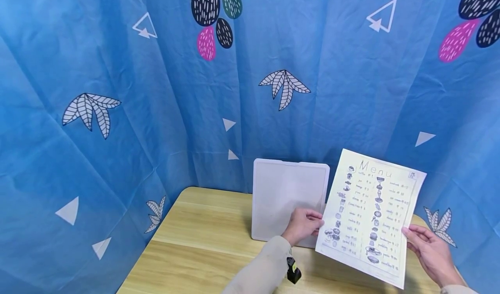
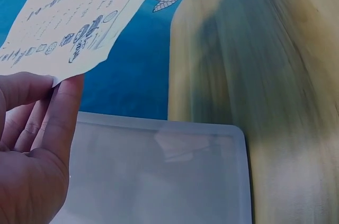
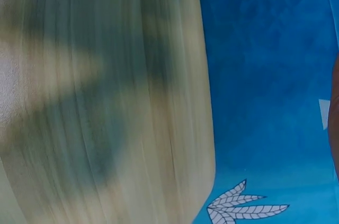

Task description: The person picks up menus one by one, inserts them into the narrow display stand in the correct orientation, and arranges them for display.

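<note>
A paper menu (image 1: 363,224), headed "Menu" with two columns of small drawings and handwritten prices, is held up tilted above the table's right part. My left hand (image 1: 304,225) pinches its left edge between thumb and fingers, which the left wrist view shows at the sheet's edge (image 2: 79,38). My right hand (image 1: 429,250) grips the right edge, thumb on the printed face and the other fingers partly hidden. Behind the left hand a flat white plastic case (image 1: 289,194) lies on the table. In the right wrist view only a sliver of the right hand (image 3: 335,123) shows.
The light wooden table (image 1: 195,242) has rounded corners. A blue curtain (image 1: 332,90) with leaf, triangle and drop prints hangs close behind it and along both sides. A small black device (image 1: 293,270) is strapped on the left wrist.
</note>
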